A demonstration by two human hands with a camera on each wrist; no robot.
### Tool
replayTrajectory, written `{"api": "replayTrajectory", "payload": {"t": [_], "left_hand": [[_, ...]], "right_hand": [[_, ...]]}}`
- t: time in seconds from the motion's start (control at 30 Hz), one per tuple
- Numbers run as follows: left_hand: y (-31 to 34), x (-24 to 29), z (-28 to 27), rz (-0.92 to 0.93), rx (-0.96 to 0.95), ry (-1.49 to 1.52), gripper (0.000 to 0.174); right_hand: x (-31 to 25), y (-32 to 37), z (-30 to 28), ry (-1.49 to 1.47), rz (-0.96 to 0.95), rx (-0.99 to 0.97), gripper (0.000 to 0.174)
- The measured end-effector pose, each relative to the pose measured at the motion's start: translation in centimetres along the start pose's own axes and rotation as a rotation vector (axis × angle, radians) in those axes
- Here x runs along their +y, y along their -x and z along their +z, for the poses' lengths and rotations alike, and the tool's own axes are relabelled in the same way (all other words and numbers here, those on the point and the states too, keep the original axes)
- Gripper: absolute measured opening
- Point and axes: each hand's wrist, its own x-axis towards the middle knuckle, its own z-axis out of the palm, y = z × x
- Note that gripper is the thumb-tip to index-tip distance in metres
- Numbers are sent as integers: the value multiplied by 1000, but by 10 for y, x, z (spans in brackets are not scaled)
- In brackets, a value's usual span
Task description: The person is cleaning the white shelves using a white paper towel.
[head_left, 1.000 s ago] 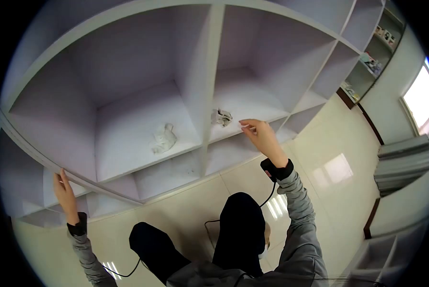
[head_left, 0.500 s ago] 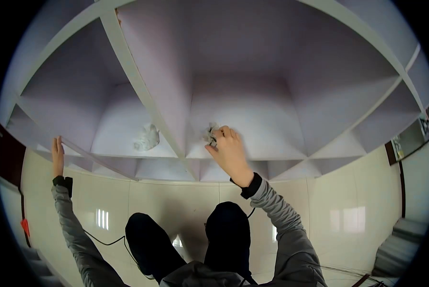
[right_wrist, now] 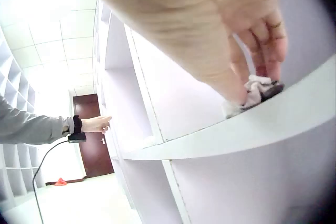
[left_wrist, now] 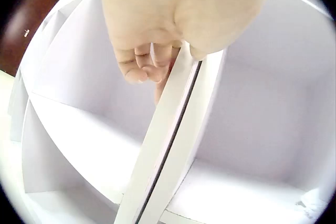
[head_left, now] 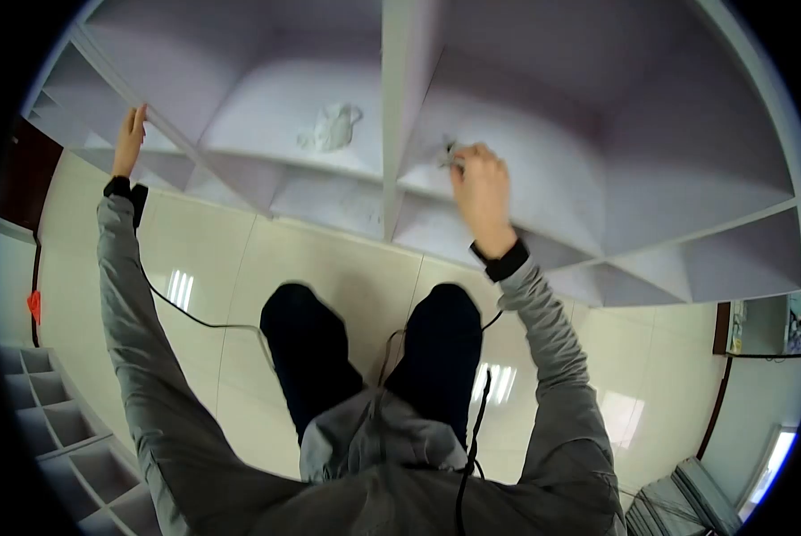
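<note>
In the right compartment of the white shelf unit, a crumpled piece of paper (head_left: 448,154) lies near the front edge. My right hand (head_left: 483,192) reaches over it from the front. The right wrist view shows thumb and fingers pinching this white and dark grey wad (right_wrist: 255,91), close over the shelf board. Off to the left, my left hand (head_left: 129,143) grips the front edge of an upright divider (left_wrist: 167,137), fingers on one side and thumb on the other. A second white crumpled paper (head_left: 333,127) sits in the neighbouring compartment, apart from both hands.
A vertical panel (head_left: 393,107) separates the two compartments. Lower cubbies (head_left: 325,198) run below, above a glossy tiled floor (head_left: 213,268). Black cables (head_left: 182,311) trail from the wrists past my knees. More shelving (head_left: 70,402) stands behind on the left.
My right hand has come in from the right to the crumpled paper and now pinches it. The head view has shifted and turned. My left hand has stayed at the divider edge.
</note>
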Motion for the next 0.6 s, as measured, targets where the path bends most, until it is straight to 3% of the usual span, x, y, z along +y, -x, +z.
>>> {"api": "replayTrajectory", "payload": {"t": [0.1, 0.23, 0.4, 0.5, 0.57, 0.6], "left_hand": [[6, 13, 2, -33, -2, 43, 39], [7, 30, 5, 81, 58, 42, 38], [-2, 15, 6, -5, -11, 90, 40], [11, 21, 11, -136, 14, 42, 37], [53, 49, 40, 95, 457, -109, 33], [82, 83, 51, 116, 376, -46, 34]], "right_hand": [[14, -3, -5, -113, -10, -27, 13], [12, -9, -3, -193, 75, -43, 8], [9, -6, 2, -130, 38, 17, 9], [-2, -7, 0, -54, 110, 22, 8], [-9, -3, 1, 2, 131, 10, 9], [-12, -5, 1, 67, 143, 8, 10]]}}
